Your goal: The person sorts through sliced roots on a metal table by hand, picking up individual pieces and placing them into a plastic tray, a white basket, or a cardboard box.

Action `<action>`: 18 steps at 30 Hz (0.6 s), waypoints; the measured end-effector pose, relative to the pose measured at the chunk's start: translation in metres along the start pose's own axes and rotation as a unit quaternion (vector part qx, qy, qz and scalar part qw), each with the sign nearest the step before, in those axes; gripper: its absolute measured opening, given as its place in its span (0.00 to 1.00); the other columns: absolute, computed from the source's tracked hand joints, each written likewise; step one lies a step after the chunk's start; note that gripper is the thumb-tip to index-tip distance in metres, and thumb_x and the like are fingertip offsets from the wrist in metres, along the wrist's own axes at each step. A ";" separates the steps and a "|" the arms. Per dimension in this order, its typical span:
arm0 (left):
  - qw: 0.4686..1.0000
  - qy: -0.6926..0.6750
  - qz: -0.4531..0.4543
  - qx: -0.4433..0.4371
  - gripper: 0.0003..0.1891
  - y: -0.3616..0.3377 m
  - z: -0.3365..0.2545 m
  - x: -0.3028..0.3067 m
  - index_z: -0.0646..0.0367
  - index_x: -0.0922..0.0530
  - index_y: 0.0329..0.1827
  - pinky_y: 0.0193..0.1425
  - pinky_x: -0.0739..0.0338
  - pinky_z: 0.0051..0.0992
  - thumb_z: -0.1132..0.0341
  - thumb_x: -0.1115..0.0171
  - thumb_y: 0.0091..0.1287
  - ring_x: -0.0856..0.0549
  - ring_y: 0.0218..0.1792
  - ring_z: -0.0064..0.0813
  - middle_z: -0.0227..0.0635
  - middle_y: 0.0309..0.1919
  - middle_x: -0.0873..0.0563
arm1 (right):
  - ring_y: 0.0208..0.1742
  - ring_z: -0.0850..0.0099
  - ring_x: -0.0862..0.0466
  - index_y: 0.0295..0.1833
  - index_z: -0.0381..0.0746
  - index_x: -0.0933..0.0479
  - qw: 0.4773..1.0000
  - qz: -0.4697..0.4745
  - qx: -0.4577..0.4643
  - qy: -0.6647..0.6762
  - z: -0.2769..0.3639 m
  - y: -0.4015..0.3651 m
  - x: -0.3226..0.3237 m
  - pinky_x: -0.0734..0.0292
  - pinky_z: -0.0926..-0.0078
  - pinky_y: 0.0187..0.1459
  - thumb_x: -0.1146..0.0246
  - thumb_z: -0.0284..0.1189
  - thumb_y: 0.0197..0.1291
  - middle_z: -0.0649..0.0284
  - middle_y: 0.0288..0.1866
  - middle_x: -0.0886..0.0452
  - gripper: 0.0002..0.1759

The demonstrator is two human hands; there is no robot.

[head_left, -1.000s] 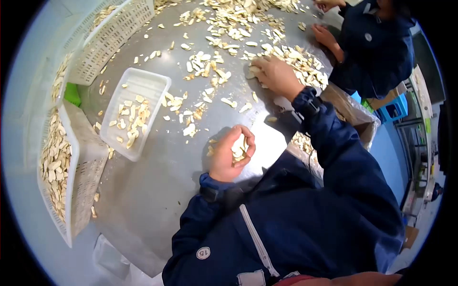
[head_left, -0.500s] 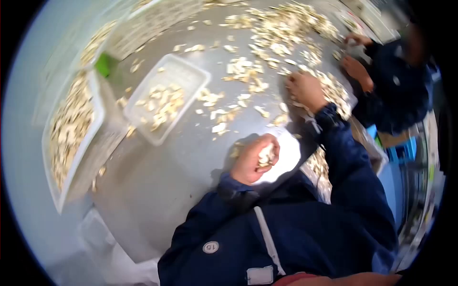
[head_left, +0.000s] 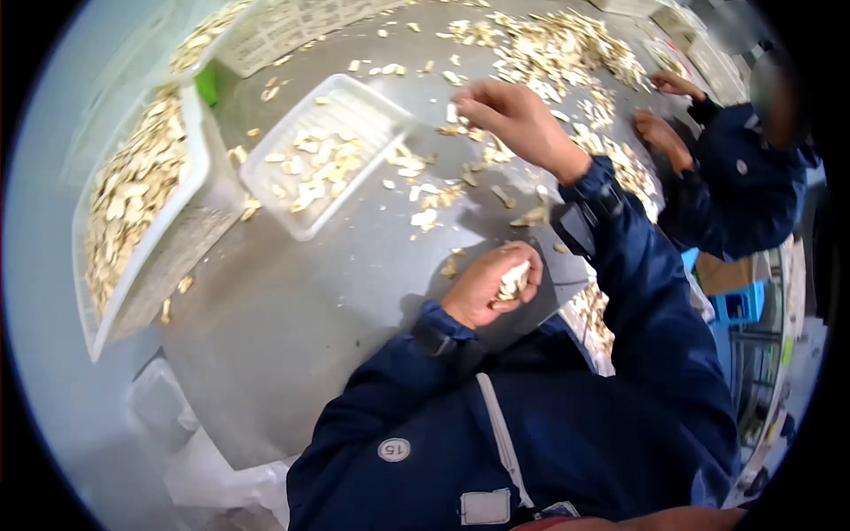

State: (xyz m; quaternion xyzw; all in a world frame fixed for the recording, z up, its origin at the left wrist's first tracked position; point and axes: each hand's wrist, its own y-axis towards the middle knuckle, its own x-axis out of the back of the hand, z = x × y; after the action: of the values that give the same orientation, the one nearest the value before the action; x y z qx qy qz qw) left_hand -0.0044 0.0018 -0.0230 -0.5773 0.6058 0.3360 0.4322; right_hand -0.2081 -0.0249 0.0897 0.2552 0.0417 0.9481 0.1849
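My left hand (head_left: 498, 285) is curled, palm up, around a small heap of pale dried slices (head_left: 513, 281), just in front of my jacket. My right hand (head_left: 513, 122) is over the metal table with its thumb and fingers drawn together. Its fingertips are near the right corner of a white plastic tray (head_left: 356, 196); whatever they hold is hidden. Pale slices (head_left: 319, 164) lie loosely in that tray. More slices (head_left: 427, 217) are scattered on the table between the tray and my left hand.
A white basket (head_left: 202, 159) full of slices stands at the left, with another basket (head_left: 292, 40) behind it. A big pile of slices (head_left: 567, 53) covers the far table. At the right, a co-worker's hands (head_left: 664, 137) are near the pile. A blue stool (head_left: 742, 305) stands beyond.
My right hand has lifted from the slices at the right and moved left and away from me, towards the tray. My left hand still cups its slices. The view has shifted slightly.
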 end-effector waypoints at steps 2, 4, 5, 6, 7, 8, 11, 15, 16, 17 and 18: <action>1.000 0.001 -0.019 0.016 0.13 0.000 -0.001 0.000 0.59 0.21 0.46 0.16 0.36 0.15 0.58 0.46 0.83 0.17 0.30 0.23 0.35 0.35 0.17 | 0.49 0.78 0.12 0.62 0.32 0.18 0.990 0.021 -0.021 -0.136 0.015 0.011 0.006 0.18 0.75 0.52 0.39 0.36 0.80 0.62 0.46 0.10 0.19; 0.999 0.028 -0.027 0.029 0.13 0.000 -0.001 -0.002 0.58 0.21 0.46 0.16 0.35 0.15 0.58 0.46 0.83 0.17 0.28 0.22 0.34 0.35 0.16 | 0.52 0.74 0.10 0.67 0.33 0.20 0.935 0.118 -0.054 -0.330 0.024 0.022 0.007 0.17 0.73 0.57 0.42 0.34 0.81 0.61 0.49 0.08 0.19; 0.998 0.039 -0.038 0.036 0.13 0.000 -0.003 -0.005 0.58 0.21 0.46 0.16 0.35 0.15 0.57 0.46 0.83 0.18 0.28 0.21 0.34 0.35 0.16 | 0.54 0.73 0.10 0.69 0.34 0.21 0.954 0.131 -0.039 -0.266 0.030 0.024 0.003 0.17 0.72 0.58 0.42 0.33 0.81 0.60 0.52 0.09 0.20; 0.997 0.051 -0.049 0.044 0.14 -0.001 -0.003 -0.005 0.58 0.21 0.46 0.16 0.35 0.15 0.57 0.46 0.84 0.18 0.27 0.21 0.33 0.35 0.16 | 0.56 0.71 0.10 0.71 0.35 0.22 0.969 0.143 -0.025 -0.200 0.036 0.025 -0.002 0.17 0.70 0.59 0.42 0.33 0.81 0.59 0.55 0.09 0.21; 0.996 0.055 -0.049 0.047 0.14 -0.002 -0.002 -0.005 0.58 0.21 0.46 0.16 0.35 0.15 0.57 0.46 0.84 0.18 0.27 0.21 0.33 0.35 0.15 | 0.58 0.69 0.10 0.74 0.36 0.24 0.979 0.156 -0.010 -0.132 0.039 0.026 -0.007 0.17 0.69 0.61 0.42 0.33 0.81 0.58 0.57 0.09 0.22; 0.996 0.060 -0.048 0.048 0.14 -0.001 -0.002 -0.005 0.58 0.21 0.47 0.16 0.35 0.15 0.57 0.46 0.84 0.18 0.26 0.20 0.33 0.35 0.15 | 0.58 0.65 0.10 0.74 0.38 0.24 0.987 0.097 0.070 -0.107 0.031 0.031 -0.011 0.16 0.67 0.59 0.41 0.34 0.79 0.55 0.58 0.10 0.23; 0.996 0.068 -0.017 0.055 0.14 -0.004 -0.003 -0.003 0.58 0.21 0.47 0.16 0.35 0.15 0.57 0.46 0.84 0.18 0.26 0.19 0.33 0.36 0.15 | 0.63 0.55 0.12 0.78 0.42 0.28 0.968 -0.027 0.195 -0.156 0.012 0.034 -0.013 0.15 0.60 0.60 0.39 0.34 0.76 0.48 0.67 0.16 0.27; 0.994 0.067 0.042 0.074 0.13 -0.004 -0.002 -0.007 0.58 0.21 0.46 0.16 0.36 0.14 0.58 0.47 0.84 0.18 0.25 0.19 0.34 0.35 0.16 | 0.68 0.52 0.16 0.76 0.45 0.26 0.942 0.072 0.108 -0.309 -0.017 -0.031 -0.010 0.20 0.55 0.68 0.37 0.35 0.75 0.51 0.70 0.18 0.26; 0.993 0.063 0.054 0.083 0.13 -0.004 -0.001 -0.007 0.58 0.22 0.46 0.16 0.36 0.14 0.58 0.47 0.84 0.19 0.25 0.19 0.35 0.35 0.16 | 0.72 0.52 0.19 0.77 0.49 0.25 0.942 0.103 0.145 -0.285 -0.028 -0.054 -0.011 0.23 0.52 0.73 0.34 0.38 0.74 0.54 0.72 0.19 0.27; 0.992 0.064 0.066 0.085 0.14 -0.004 0.000 -0.007 0.59 0.22 0.46 0.16 0.37 0.14 0.58 0.47 0.84 0.19 0.25 0.19 0.36 0.35 0.16 | 0.73 0.53 0.20 0.75 0.50 0.24 0.920 0.128 0.176 -0.325 -0.025 -0.076 -0.012 0.26 0.50 0.74 0.33 0.39 0.73 0.55 0.72 0.19 0.27; 0.992 0.067 0.068 0.083 0.14 -0.003 0.000 -0.006 0.60 0.22 0.46 0.16 0.37 0.14 0.58 0.48 0.84 0.19 0.25 0.19 0.36 0.35 0.17 | 0.75 0.55 0.22 0.74 0.52 0.22 0.896 0.152 0.207 -0.362 -0.022 -0.098 -0.012 0.28 0.47 0.76 0.33 0.39 0.72 0.57 0.72 0.19 0.26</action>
State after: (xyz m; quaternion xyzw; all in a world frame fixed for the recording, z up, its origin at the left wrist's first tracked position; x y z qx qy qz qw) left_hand -0.0014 0.0041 -0.0173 -0.5178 0.6970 0.2738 0.4136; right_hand -0.1771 0.0618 0.0475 0.6169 0.1276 0.7765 -0.0165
